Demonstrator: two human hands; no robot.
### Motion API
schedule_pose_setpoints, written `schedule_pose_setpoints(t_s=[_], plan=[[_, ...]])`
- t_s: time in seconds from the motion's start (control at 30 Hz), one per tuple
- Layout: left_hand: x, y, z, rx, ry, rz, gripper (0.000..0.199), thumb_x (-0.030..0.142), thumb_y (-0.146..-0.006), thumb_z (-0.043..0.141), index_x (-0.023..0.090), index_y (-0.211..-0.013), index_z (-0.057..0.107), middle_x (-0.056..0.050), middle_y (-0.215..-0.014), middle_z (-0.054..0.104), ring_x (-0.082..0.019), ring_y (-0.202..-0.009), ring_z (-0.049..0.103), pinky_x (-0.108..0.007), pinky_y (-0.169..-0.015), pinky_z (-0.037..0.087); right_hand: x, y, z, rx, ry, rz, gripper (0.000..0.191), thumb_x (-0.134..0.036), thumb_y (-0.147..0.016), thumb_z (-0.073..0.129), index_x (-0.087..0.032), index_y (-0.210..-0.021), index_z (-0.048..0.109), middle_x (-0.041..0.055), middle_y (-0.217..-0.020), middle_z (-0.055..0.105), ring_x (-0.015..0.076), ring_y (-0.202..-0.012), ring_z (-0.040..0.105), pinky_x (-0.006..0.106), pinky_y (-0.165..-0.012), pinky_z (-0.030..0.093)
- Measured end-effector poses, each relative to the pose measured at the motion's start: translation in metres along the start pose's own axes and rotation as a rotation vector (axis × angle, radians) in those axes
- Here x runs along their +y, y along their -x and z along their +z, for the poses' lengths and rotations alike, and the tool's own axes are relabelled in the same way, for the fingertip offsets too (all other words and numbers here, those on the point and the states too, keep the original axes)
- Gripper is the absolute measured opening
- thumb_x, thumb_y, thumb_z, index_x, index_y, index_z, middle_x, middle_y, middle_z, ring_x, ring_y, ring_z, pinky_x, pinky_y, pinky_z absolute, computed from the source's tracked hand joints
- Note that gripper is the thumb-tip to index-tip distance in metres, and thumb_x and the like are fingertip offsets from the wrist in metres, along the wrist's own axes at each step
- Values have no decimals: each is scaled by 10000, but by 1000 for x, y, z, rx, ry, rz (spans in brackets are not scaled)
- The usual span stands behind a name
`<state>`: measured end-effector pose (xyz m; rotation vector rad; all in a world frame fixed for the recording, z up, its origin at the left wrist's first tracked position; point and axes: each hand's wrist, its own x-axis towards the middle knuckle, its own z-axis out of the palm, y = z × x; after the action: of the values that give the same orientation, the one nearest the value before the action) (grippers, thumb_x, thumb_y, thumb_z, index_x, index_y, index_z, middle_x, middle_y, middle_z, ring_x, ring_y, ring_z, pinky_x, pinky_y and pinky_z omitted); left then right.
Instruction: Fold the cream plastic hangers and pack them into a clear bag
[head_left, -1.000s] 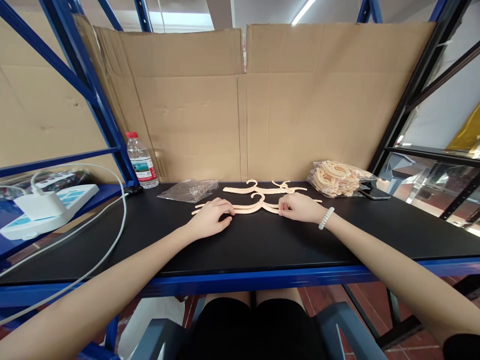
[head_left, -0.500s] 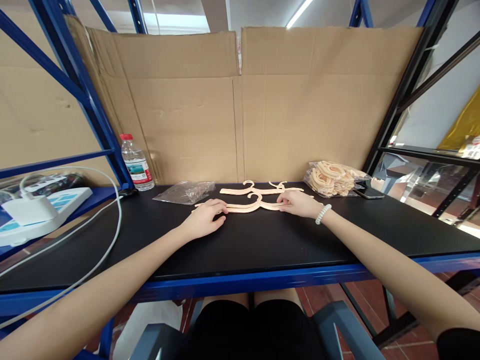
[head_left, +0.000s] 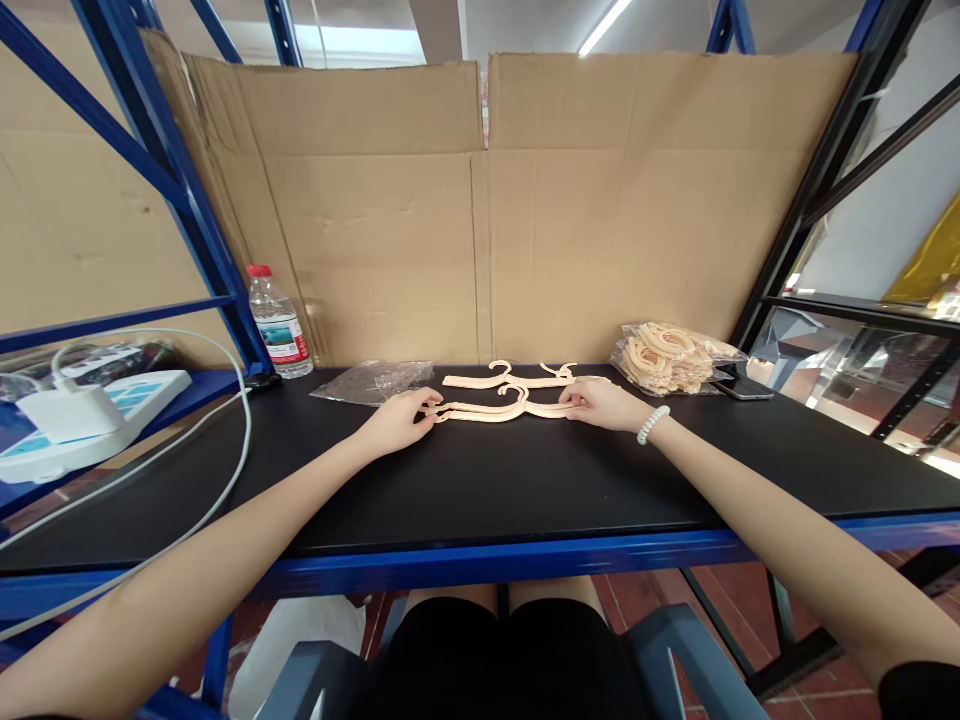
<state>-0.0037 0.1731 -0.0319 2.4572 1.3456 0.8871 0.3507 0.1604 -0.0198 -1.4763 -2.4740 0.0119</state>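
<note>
Two overlapping cream hangers [head_left: 487, 412] lie nearest me on the black tabletop [head_left: 495, 490], their hooks pointing to the back. My left hand [head_left: 397, 422] pinches their left ends between thumb and fingers. At their right ends, my right hand [head_left: 602, 405], with a beaded bracelet at the wrist, is closed on them. Just behind lie more cream hangers [head_left: 474, 382], with hooks also toward the cardboard; their right part is partly hidden by my right hand.
A clear plastic bag [head_left: 373, 382] lies back left, beside a red-capped water bottle [head_left: 280, 325]. Bagged cream hangers [head_left: 667, 357] and a phone [head_left: 742, 387] are back right. Cardboard [head_left: 375, 220] stands behind. A white cable [head_left: 244, 440] and power strip [head_left: 142, 400] are left.
My left hand has shifted slightly back and closed on the left ends of the hangers. The two near hangers now lie closer together. My right hand has kept its grip.
</note>
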Motion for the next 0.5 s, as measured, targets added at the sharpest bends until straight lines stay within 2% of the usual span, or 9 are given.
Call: schedule_pose_setpoints(t_s=[0.07, 0.13, 0.33, 0.5], plan=[[-3, -2, 0, -71, -108, 37, 287, 294, -760, 518, 195, -1016, 602, -77, -1055, 674, -246, -950, 642, -373, -871, 488, 1, 0, 1, 0, -11, -2, 140, -205, -794, 603, -160, -904, 676, 49, -814, 632, 176, -768, 563, 253, -680, 384], [-5, -3, 0, -95, -187, 89, 315, 344, -796, 499, 185, -1047, 604, -80, -1074, 668, -252, -975, 629, -384, -876, 488, 2, 0, 1, 2, -18, -6, 144, -211, -792, 602, -160, -905, 676, 46, -803, 627, 175, -755, 558, 254, -674, 384], [-11, -4, 1, -74, -252, 219, 285, 372, -857, 449, 199, -985, 635, -64, -1012, 675, -244, -986, 595, -404, -915, 453, 4, -1, 2, 2, -38, -25, 153, -208, -778, 595, -158, -898, 677, 48, -808, 627, 176, -758, 567, 258, -677, 398], [-12, -4, 1, -71, -251, 243, 263, 353, -869, 450, 196, -984, 627, -64, -1027, 664, -231, -977, 586, -398, -911, 450, 13, -1, -4, -5, -115, -33, 261, -237, -758, 611, -149, -997, 667, 54, -866, 643, 158, -719, 578, 253, -664, 434]])
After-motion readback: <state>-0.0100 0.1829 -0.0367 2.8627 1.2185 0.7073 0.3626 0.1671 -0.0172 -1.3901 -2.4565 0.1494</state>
